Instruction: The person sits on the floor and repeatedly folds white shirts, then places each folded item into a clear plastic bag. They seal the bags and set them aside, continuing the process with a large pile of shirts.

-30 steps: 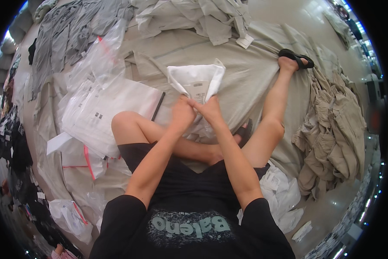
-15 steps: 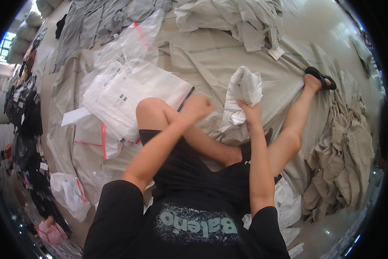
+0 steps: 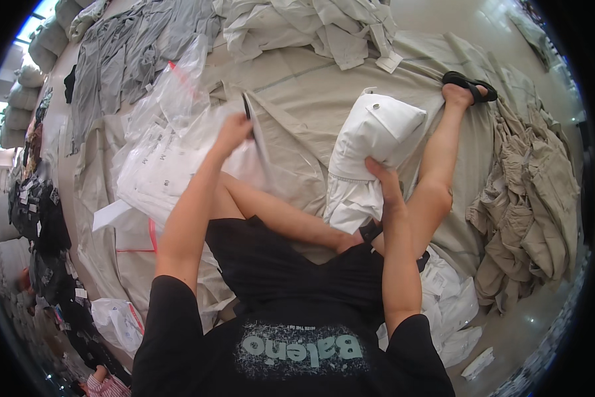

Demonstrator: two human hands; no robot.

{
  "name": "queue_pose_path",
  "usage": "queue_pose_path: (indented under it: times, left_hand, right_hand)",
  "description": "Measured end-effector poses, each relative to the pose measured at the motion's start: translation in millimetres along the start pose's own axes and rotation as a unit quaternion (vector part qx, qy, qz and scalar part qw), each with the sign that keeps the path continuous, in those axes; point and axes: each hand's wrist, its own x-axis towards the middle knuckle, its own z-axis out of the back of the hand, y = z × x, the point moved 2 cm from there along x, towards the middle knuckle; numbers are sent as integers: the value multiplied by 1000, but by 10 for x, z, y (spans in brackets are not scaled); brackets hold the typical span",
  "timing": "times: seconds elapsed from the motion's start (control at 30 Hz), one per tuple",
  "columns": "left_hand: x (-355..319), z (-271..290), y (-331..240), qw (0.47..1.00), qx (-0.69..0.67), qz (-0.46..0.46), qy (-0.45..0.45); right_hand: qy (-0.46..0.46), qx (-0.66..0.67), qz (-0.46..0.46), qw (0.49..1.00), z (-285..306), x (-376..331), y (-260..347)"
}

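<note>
My right hand (image 3: 386,182) grips a folded white garment (image 3: 377,132) with a button near its top, the thumb lying on the cloth. The garment's lower part hangs in loose folds toward my crossed leg. Over at the left, my left hand (image 3: 232,134) pinches the dark edge of a clear plastic bag (image 3: 252,162). That bag is lifted off a stack of printed plastic bags (image 3: 155,162) and is blurred by motion.
Beige cloth (image 3: 291,86) covers the floor under me. Grey garments (image 3: 138,46) and pale garments (image 3: 304,30) lie at the far side. A beige heap (image 3: 526,218) is on the right, packed white bundles (image 3: 449,301) beside my hip. Dark clothes (image 3: 42,218) line the left.
My left hand has moved left and away from me, raising a bag's edge from the stack. The white garment in my right hand has turned and now shows a flatter, broader face.
</note>
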Motion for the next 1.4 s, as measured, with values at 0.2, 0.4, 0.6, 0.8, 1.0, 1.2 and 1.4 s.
queue_pose_path:
  times: [0.2,0.4,0.6,0.8,1.0,1.2,1.4]
  left_hand:
    - [-461,333,-1565,938,-244,-128,-210]
    - [-1879,636,-1369,927,-64,-101,-355]
    - [-3186,985,-573,837,392,-168,-342]
    - [-3889,884,-3,848,470,42,-241]
    - [-3986,1212,360,882,293,38,-367]
    - [-3755,1698,619,818,102,-8,-566]
    - [-2379,2187,-670,769,259,-212,-545]
  right_hand:
    - [38,-87,-17,995,32,-96,41]
    - [148,-336,26,930,224,-326,-71]
    - [333,-342,-28,878,-460,-545,89]
    - [371,-356,-54,856,-774,-590,-74]
    - [333,-389,-60,857,-497,-588,-188]
    - [324,-378,-58,865,-335,-610,-301]
    - [233,-380,57,893,104,-490,-346]
